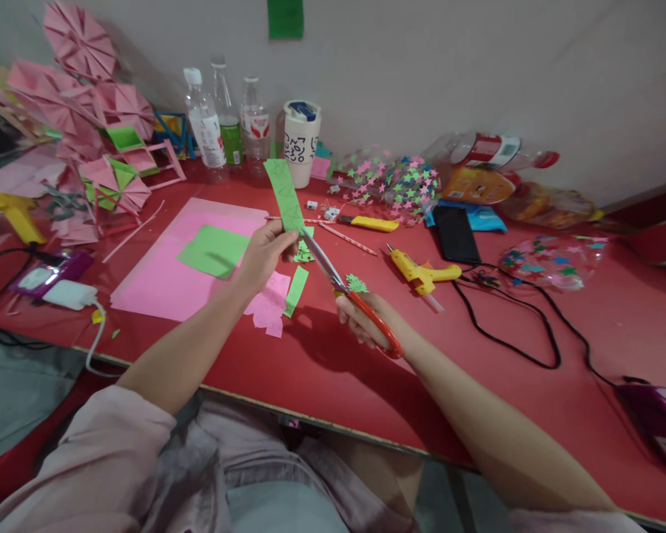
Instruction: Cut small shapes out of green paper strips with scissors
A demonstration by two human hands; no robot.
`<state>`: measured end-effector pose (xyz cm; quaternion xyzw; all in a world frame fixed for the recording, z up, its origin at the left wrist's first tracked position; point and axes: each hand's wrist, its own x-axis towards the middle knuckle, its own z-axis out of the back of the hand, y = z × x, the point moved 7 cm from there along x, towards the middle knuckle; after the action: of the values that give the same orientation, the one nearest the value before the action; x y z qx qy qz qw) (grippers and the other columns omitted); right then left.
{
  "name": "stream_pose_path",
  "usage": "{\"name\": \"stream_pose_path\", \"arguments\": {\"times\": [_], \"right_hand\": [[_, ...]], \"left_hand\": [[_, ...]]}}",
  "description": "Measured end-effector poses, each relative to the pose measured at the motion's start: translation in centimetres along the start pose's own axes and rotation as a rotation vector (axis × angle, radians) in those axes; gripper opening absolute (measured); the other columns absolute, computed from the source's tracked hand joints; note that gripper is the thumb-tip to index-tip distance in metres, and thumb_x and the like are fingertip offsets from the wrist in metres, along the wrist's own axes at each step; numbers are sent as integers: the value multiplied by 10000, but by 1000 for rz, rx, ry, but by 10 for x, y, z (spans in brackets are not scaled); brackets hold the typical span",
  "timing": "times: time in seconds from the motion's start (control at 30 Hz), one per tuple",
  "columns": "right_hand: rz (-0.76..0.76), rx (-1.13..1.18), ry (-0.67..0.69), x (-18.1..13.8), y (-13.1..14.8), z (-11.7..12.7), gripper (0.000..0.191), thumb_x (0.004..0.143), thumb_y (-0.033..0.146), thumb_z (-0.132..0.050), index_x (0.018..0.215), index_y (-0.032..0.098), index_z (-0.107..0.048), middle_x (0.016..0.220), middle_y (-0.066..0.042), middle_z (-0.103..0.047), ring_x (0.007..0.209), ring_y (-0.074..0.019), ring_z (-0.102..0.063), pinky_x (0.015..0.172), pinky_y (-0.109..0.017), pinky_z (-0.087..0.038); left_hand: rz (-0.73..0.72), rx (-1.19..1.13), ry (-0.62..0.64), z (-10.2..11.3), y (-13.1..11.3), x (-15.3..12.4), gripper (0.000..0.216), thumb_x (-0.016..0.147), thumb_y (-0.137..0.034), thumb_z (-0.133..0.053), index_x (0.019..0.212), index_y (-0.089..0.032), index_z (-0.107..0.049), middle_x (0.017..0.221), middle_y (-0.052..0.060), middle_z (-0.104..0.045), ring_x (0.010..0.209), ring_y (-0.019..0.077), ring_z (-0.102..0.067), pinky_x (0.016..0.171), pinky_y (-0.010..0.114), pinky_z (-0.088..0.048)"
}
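Note:
My left hand (269, 252) pinches a green paper strip (284, 194) that has pencil marks drawn on it and stands up over the table. In my right hand (360, 318) is a pair of scissors (374, 320) with red handles, its blades pointing up and left. The blade tips reach the lower end of the strip, close to my left fingers. Below lie a small green paper piece (296, 292), pink paper scraps (271, 305) and a little pile of green cutouts (356, 283). A green square sheet (214, 252) rests on a large pink sheet (160, 274).
A yellow glue gun (422, 272), a yellow cutter knife (369, 223) and a black phone (456, 234) lie to the right. Bottles (204, 122) and a white cup (300, 141) stand along the wall. Pink paper crafts (78, 96) fill the left; a black cord (510, 342) crosses the right.

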<state>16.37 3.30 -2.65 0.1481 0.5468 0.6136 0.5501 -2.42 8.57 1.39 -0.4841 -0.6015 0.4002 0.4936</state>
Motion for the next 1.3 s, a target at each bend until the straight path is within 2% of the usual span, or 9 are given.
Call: {"name": "stream_pose_path", "arguments": {"times": [0.1,0.27,0.67,0.87,1.3], "right_hand": [[10,-10,14,-3,4,0,551,661,730,-563,567,195,-469,342,67,-365,262,-75,-368,285,-208,-310],[63,-22,-20,-10,12,2,517,719,686,-537,585,194,-448,370,73,-362,284,-56,-339,301,-189,-297],[60,-49,-38,-9,13,2,483,733,646,-533,591,193,-446,368,75,-368,280,-62,-361,307,-190,-301],[42,-62,-31,-8,11,3,482,730,646,-536,590,194,-444,361,76,-361,272,-62,-353,302,-191,-301],[48,-69,-21,-6,9,3,498,724,664,-540,582,198,-435,346,78,-343,262,-65,-343,294,-197,-298]], "left_hand": [[-3,32,15,1,-2,1,106,782,-174,-559,681,-173,-592,547,-21,-546,475,57,-483,464,196,-386],[10,52,10,1,-3,1,120,777,-161,-559,659,-170,-579,528,-27,-540,456,51,-470,453,190,-377],[65,5,-13,3,1,1,110,763,-197,-581,661,-160,-563,539,-28,-571,439,44,-496,457,179,-396],[16,34,-32,4,-3,0,130,771,-164,-557,642,-165,-540,515,-36,-555,431,41,-489,457,177,-390],[8,53,-32,4,-2,0,127,769,-178,-557,644,-165,-540,517,-35,-552,437,43,-487,456,179,-386]]}}
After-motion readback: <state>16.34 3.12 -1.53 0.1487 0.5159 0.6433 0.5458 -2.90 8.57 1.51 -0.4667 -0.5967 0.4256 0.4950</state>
